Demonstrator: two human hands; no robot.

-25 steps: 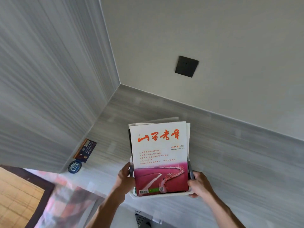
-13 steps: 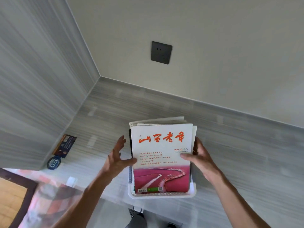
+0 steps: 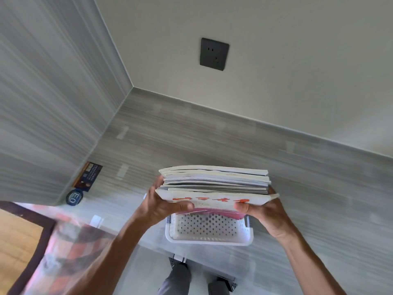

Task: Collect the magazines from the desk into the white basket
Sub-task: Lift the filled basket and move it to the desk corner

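The stack of magazines (image 3: pixel 214 186) is held in the air, tilted with its far end up, directly over the white basket (image 3: pixel 209 231). Its near lower edge sits at or just above the basket's far rim; whether it touches cannot be told. The top cover is white with red characters and a pink lower portion.

Left hand (image 3: pixel 163 206) is closed on the stack's left side, thumb across the top cover at the near edge, fingers underneath. Right hand (image 3: pixel 262 209) is closed on the right side in the same manner. Both grips carry the load.

Handling, as judged: several issues together make a fairly heavy, floppy bundle. Covers look glossy and liable to slide over one another; edges are already uneven. Hold is best kept at both long sides with support beneath, as it is now.

The basket is perforated plastic and stands at the near edge of the grey striped surface (image 3: pixel 212 141), at 6 o'clock. At 9 o'clock, against the left panel, lie a dark printed card (image 3: pixel 88 177) and a round blue tag (image 3: pixel 74 198). At 12 o'clock a dark wall socket (image 3: pixel 214 54) is set in the plain wall.
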